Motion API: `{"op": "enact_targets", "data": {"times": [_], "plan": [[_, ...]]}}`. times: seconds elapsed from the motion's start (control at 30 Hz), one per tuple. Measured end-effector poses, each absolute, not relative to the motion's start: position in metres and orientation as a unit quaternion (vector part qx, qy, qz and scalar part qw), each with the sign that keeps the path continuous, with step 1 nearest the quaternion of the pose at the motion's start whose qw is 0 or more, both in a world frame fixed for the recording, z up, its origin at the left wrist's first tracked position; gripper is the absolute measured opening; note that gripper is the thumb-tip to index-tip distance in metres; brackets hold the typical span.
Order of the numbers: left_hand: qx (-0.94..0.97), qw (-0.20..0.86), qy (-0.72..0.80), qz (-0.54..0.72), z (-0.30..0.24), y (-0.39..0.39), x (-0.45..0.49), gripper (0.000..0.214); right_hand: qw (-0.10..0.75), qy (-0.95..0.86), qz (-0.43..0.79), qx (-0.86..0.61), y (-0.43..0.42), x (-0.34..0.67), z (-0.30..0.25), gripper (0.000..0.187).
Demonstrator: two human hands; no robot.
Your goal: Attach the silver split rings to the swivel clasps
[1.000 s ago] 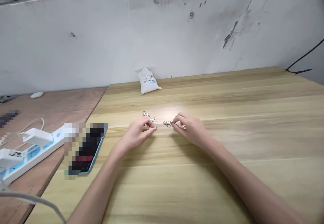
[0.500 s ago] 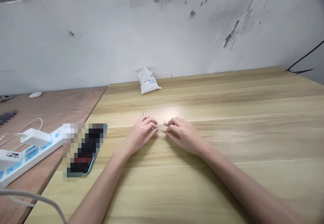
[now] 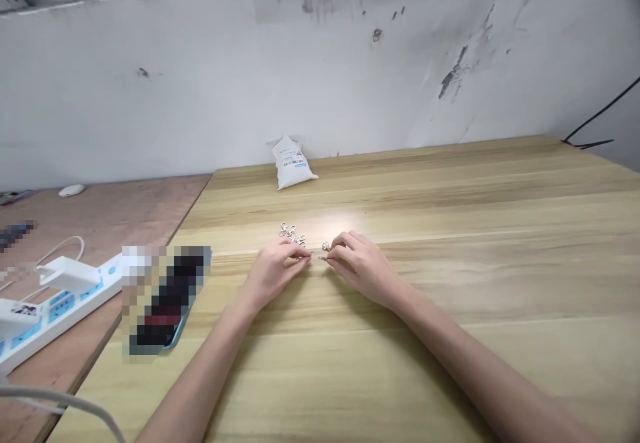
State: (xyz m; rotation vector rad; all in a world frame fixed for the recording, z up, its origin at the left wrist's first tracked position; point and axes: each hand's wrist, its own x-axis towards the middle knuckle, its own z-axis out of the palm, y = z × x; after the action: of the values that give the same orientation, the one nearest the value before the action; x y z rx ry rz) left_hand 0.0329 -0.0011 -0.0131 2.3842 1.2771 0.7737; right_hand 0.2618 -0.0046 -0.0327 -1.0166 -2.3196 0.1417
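Note:
Several small silver lobster clasps (image 3: 292, 233) lie in a slanting row on the table just beyond my left hand (image 3: 273, 266). That hand is closed in a pinch, thumb against fingers, with a bit of a metal clasp (image 3: 312, 253) showing at the tips. Across a narrow gap, my right hand (image 3: 361, 264) pinches a small metal clasp (image 3: 322, 259) between thumb and finger. Another silver clasp (image 3: 326, 246) shows just above it, by the right fingers. My fingers partly cover these pieces, so their full shape is hidden.
A white plastic packet (image 3: 293, 166) with a label stands at the back near the wall. To the left lies a blurred-out phone (image 3: 173, 299). A white power strip (image 3: 65, 306) with plugs and cables sits on the brown table (image 3: 135, 206).
My left hand has drawn its fingers together into a pinch and lowered slightly, uncovering more of the clasps behind it. The right hand stays almost in place.

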Motion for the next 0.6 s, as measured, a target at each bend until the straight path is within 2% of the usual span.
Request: {"op": "enact_targets", "data": {"times": [0.17,0.3,0.6], "plan": [[0.858,0.122,0.4,0.297,-0.0146,0.0007,0.0353,0.01,0.296,-0.866,-0.025,-0.403,-0.0027,0.2633,-0.0334,0.019],[0.853,0.091,0.419,0.298,-0.0123,0.0003,0.0369,0.011,0.315,-0.856,-0.079,-0.402,-0.0019,0.2647,-0.0306,0.018],[0.854,0.077,0.441,0.264,-0.0103,-0.0034,0.0389,0.013,0.301,-0.866,-0.079,-0.391,-0.0041,0.263,-0.0311,0.018]]}}
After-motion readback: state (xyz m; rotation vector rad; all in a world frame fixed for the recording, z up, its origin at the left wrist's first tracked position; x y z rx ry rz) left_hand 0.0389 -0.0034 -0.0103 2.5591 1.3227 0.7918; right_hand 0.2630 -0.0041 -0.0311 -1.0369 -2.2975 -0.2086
